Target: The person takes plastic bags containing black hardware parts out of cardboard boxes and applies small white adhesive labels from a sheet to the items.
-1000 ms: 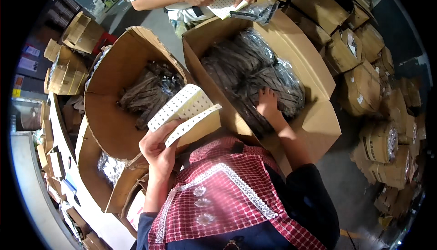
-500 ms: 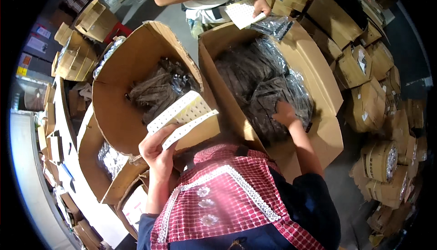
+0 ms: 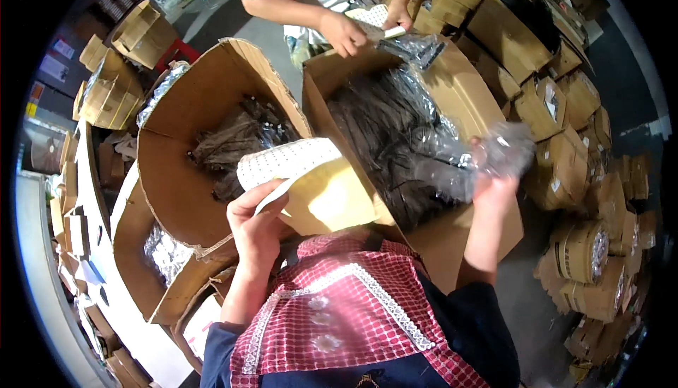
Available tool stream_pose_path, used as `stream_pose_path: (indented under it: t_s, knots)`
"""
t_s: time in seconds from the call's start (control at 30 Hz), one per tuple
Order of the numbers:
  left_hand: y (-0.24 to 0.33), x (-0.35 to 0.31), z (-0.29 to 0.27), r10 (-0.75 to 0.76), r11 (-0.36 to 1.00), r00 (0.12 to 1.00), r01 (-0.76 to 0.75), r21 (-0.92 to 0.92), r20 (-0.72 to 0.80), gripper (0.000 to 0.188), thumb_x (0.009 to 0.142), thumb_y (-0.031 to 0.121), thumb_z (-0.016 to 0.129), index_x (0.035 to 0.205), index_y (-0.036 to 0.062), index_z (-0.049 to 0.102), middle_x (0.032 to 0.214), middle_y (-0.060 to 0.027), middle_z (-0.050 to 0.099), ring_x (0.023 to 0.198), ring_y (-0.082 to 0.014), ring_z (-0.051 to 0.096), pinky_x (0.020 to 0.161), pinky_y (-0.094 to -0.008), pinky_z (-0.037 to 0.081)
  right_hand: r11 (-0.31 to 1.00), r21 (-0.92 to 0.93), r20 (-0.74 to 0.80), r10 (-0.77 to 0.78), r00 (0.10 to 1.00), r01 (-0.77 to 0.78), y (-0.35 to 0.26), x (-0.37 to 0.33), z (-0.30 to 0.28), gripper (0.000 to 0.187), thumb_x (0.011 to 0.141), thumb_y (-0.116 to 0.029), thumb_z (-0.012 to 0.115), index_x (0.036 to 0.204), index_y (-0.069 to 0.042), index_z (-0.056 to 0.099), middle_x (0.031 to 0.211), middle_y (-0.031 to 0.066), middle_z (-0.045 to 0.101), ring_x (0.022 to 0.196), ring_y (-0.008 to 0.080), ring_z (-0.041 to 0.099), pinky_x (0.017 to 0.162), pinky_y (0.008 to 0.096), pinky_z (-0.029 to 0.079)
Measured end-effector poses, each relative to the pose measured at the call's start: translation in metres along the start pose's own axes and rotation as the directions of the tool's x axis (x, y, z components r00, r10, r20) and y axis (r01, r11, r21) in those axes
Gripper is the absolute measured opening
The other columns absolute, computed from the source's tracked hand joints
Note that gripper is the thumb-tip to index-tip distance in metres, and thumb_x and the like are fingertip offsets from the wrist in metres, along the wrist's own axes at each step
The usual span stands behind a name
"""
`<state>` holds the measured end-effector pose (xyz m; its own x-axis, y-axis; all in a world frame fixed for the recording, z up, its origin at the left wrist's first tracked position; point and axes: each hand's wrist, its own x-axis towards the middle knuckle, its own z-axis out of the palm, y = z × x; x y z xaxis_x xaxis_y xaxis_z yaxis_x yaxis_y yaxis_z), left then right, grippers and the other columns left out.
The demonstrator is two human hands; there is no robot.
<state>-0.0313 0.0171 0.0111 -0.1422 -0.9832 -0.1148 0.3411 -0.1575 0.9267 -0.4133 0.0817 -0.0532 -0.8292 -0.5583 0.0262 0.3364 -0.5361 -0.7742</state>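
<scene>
A folded sticker sheet (image 3: pixel 328 197), pale with rows of small dark marks, juts out in front of the person's apron (image 3: pixel 332 303), gripped between the left hand's (image 3: pixel 256 222) thumb and fingers. Over to my right, clear plastic (image 3: pixel 505 151) bunches in the grasp of the right hand (image 3: pixel 492 194), too blurred to make out each finger. It's above the near side of a carton (image 3: pixel 462 95) of dark bundles (image 3: pixel 381 148). Across it, a co-worker's hands (image 3: pixel 344 32) hold a similar sheet (image 3: pixel 367 15).
</scene>
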Motion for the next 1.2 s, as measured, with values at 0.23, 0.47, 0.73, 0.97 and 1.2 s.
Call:
stream_pose_path:
  t_s: [0.23,0.47,0.73,0.97,1.2]
  knots:
    - [0.004,0.024,0.028,-0.281,0.724,0.925,0.379,-0.576,0.256,0.063,0.086,0.023,0.07,0.142,0.0061,0.046,0.134,-0.0127,0.056,0.129,-0.0304,0.049,0.111,-0.0495,0.037,0.848,0.196,0.49,-0.52,0.7,0.493,-0.026,-0.114,0.129,0.018,0.092,-0.021,0.065,0.081,-0.011,0.055,0.061,-0.0011,0.045,0.06,0.0122,0.05,0.086,0.0354,0.047]
    - [0.012,0.023,0.026,-0.197,0.597,0.892,0.438,-0.672,0.407,0.052,0.089,0.021,0.066,0.135,0.0007,0.05,0.124,-0.0091,0.062,0.117,-0.0243,0.057,0.105,-0.0426,0.039,0.994,0.046,0.98,-0.025,0.196,-0.1,0.001,-0.151,0.139,0.019,0.095,-0.018,0.064,0.098,0.001,0.064,0.09,0.0127,0.066,0.095,0.0191,0.063,0.092,0.0274,0.051]
    - [0.025,0.03,0.009,-0.051,0.978,0.969,0.097,-0.186,0.241,0.028,0.079,0.004,0.065,0.105,-0.0052,0.071,0.095,-0.0114,0.073,0.084,-0.0175,0.067,0.079,-0.0274,0.052,0.979,-0.017,0.954,0.077,-0.289,0.205,0.049,-0.173,0.141,0.045,0.073,-0.02,0.073,0.113,-0.002,0.068,0.117,0.0122,0.064,0.112,0.0318,0.059,0.098,0.0454,0.047]
    - [0.045,0.021,-0.023,0.137,0.948,0.988,-0.151,0.282,0.069,0.021,0.08,-0.004,0.07,0.101,-0.007,0.074,0.094,-0.0104,0.075,0.083,-0.0131,0.068,0.078,-0.0256,0.054,0.832,-0.009,0.999,0.027,-0.024,0.555,-0.01,-0.106,0.148,0.02,0.065,-0.002,0.055,0.076,-0.001,0.072,0.083,0.0145,0.073,0.082,0.0246,0.07,0.081,0.0369,0.054]
    - [0.043,0.004,-0.019,0.358,0.637,0.849,-0.527,0.563,0.389,0.024,0.082,-0.005,0.07,0.106,-0.0034,0.074,0.1,-0.0116,0.075,0.088,-0.0139,0.071,0.081,-0.0257,0.056,0.681,-0.186,0.978,0.061,0.199,0.708,-0.04,-0.104,0.203,0.011,0.083,-0.003,0.066,0.092,0.004,0.068,0.101,0.0141,0.07,0.095,0.0284,0.066,0.087,0.0366,0.05]
